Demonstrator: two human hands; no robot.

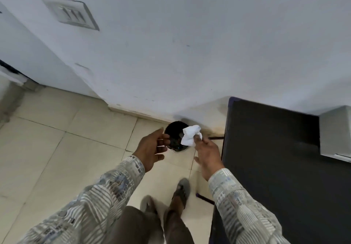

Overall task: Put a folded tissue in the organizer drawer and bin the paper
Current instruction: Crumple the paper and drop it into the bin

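Observation:
A small black bin (173, 129) stands on the tiled floor against the white wall. My right hand (208, 154) pinches a crumpled white paper (190, 135) by its fingertips, right over the bin's right rim. My left hand (152, 148) hovers at the bin's left side, fingers apart and holding nothing. The organizer drawer may be the grey box (335, 131) at the right edge; I cannot tell.
A black table (275, 158) fills the right side, close to my right arm, with its thin legs on the floor. My two feet (181, 188) in sandals stand just behind the bin. A switch plate (71, 13) sits on the wall at upper left.

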